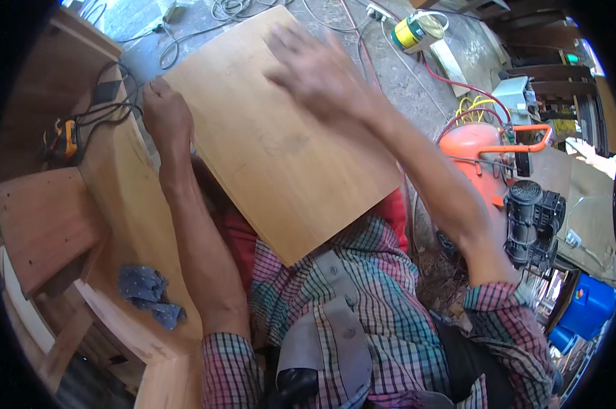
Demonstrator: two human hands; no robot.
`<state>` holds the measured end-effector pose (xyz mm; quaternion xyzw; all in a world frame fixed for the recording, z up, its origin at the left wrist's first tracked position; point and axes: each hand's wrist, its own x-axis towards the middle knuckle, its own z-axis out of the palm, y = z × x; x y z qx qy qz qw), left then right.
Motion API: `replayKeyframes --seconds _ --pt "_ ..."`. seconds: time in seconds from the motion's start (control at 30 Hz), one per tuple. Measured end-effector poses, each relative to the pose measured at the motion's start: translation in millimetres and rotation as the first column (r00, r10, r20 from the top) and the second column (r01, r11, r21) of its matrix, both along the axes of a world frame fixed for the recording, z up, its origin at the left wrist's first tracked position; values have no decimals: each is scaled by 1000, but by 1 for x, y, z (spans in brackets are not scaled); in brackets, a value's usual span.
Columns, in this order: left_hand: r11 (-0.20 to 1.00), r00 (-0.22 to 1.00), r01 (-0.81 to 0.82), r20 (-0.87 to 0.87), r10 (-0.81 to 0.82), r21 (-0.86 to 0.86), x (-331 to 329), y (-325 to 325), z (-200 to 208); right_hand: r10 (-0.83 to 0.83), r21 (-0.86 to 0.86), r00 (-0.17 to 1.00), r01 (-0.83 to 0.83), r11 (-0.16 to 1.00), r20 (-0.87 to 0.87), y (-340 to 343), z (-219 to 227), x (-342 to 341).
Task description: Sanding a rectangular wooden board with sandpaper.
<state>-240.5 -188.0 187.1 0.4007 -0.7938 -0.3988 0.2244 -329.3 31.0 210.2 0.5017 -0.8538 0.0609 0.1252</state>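
Observation:
A flat rectangular wooden panel [281,150] lies tilted across my lap, its near corner against my checked shirt. My left hand [166,112] is closed around the panel's left edge, with the fingertips partly out of sight. Over the panel's far right part is my right hand [318,71], smeared by motion, palm side toward the wood. Whether it touches the surface, or has anything under it, I cannot make out.
At left, an orange and black power tool [64,140] and a crumpled blue cloth [149,293] lie on wooden furniture. Cables [233,10] cross the floor ahead. To the right stand an orange air compressor [475,146], a paint can [418,32] and a blue container [587,307].

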Motion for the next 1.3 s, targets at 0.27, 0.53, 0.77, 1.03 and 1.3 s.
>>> replayKeyframes --seconds 0.27,0.53,0.77,1.03,1.3 --pt "999 1000 20 -14 -21 -51 4 -4 -6 -197 268 874 80 960 444 145 38 209" --pt "997 1000 21 17 -20 -68 9 -6 -14 -104 291 892 -32 956 440 144 31 187" --pt "991 995 82 -50 -87 -103 3 -3 -20 89 37 992 -93 995 85 5 3 64" --pt "991 992 112 -51 -116 -68 8 -18 -38 -34 32 912 23 999 408 73 16 157" --pt "996 993 94 -63 -95 -9 6 -32 -54 56 22 938 -67 998 343 58 12 129"
